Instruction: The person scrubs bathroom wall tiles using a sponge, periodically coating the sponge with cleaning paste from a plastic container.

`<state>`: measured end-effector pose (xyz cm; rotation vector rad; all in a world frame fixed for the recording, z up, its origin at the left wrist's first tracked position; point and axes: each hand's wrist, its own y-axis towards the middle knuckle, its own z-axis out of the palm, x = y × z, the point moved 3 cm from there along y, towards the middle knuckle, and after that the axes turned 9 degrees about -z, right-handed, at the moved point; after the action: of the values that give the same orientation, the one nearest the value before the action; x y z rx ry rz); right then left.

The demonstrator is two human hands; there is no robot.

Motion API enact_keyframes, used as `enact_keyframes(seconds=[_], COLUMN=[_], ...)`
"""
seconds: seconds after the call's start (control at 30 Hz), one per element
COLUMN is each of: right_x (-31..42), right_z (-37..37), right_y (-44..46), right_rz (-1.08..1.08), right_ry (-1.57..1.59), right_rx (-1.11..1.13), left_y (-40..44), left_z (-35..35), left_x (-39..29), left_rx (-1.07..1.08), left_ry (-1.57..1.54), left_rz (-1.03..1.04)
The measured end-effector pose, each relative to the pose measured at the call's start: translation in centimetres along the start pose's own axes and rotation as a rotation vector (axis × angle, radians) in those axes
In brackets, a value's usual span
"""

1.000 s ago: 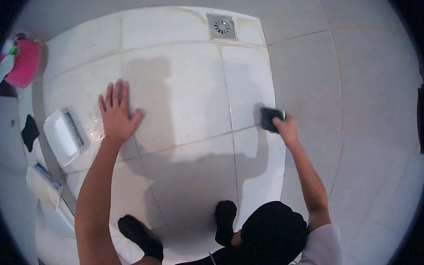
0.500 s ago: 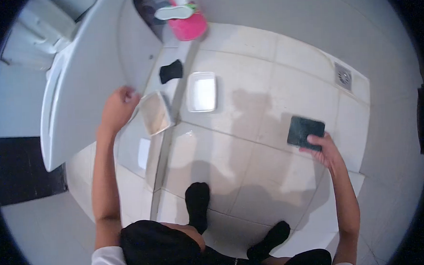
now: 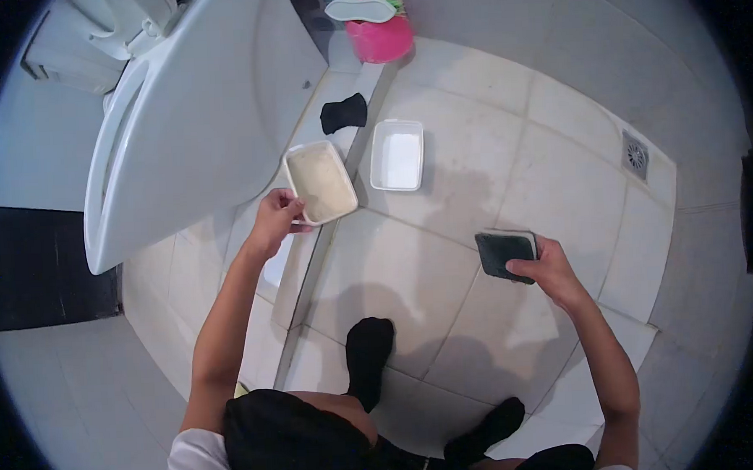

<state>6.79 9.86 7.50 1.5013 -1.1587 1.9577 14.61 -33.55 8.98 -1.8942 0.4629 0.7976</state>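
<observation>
My left hand (image 3: 278, 221) has its fingers closed on the near-left rim of a white plastic container (image 3: 324, 183). The container is on the low tiled ledge and has something cream-coloured in it or a cream bottom; I cannot tell which. Off to the right, my right hand (image 3: 548, 271) grips a flat, square dark green pad (image 3: 505, 257) with a pale edge, the thumb across its face, above the floor. A second white rectangular container (image 3: 397, 156) stands on the floor beside the ledge. On the ledge beyond lies a small black piece (image 3: 343, 114), narrower in the middle.
A large white basin (image 3: 202, 100) rises at the left. A pink bucket (image 3: 381, 41) holding a brush-like item stands at the far end of the ledge (image 3: 311, 276). A floor drain (image 3: 635, 154) is at the right. My black-socked feet (image 3: 371, 353) stand on the tiles.
My left hand, before apart from the container on the ledge, has come across to its rim. My right hand has moved left with the green pad and tilted it. The view has shifted.
</observation>
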Motion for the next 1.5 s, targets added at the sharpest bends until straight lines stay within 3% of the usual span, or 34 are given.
enact_keyframes(seconds=[0.03,0.1,0.23,0.3,0.33,0.47,0.53,0.67,0.93,1.5], right_x=[1.0,3.9,7.7,9.1,8.8,10.7,10.1,7.0,4.3,3.1], right_z=[0.7,2.1,4.2,3.9,3.2,1.9,2.0,2.6,4.1,5.1], right_y=[0.0,0.4,1.0,1.0,1.5,1.3,1.3,1.3,1.8,1.6], right_rz=[0.003,-0.181,-0.149,-0.12,-0.237,-0.2,-0.008,0.024,-0.042,-0.209], right_ry=[0.003,0.043,0.16,-0.098,-0.265,-0.444,-0.206,-0.036,0.31,0.166], right_rx=[-0.008,-0.034,-0.113,-0.187,-0.221,-0.271,-0.201,-0.216,-0.469,-0.471], left_y=[-1.1,-3.5,-7.0,-8.2,-9.0,-10.7,-11.1,-11.4,-11.4,-10.4], left_z=[1.0,3.6,8.7,11.0,12.1,15.1,16.2,17.6,19.1,19.2], left_x=[-0.8,-2.9,-4.7,-4.9,-5.0,-5.0,-4.7,-4.4,-2.8,-1.9], left_rx=[0.008,0.011,0.247,0.328,0.389,0.484,0.496,0.467,0.433,0.496], left_ry=[0.005,0.31,0.279,0.225,0.193,0.193,0.204,0.285,0.391,0.39], left_rz=[-0.001,0.166,0.059,0.037,-0.015,-0.12,-0.097,-0.003,0.107,0.113])
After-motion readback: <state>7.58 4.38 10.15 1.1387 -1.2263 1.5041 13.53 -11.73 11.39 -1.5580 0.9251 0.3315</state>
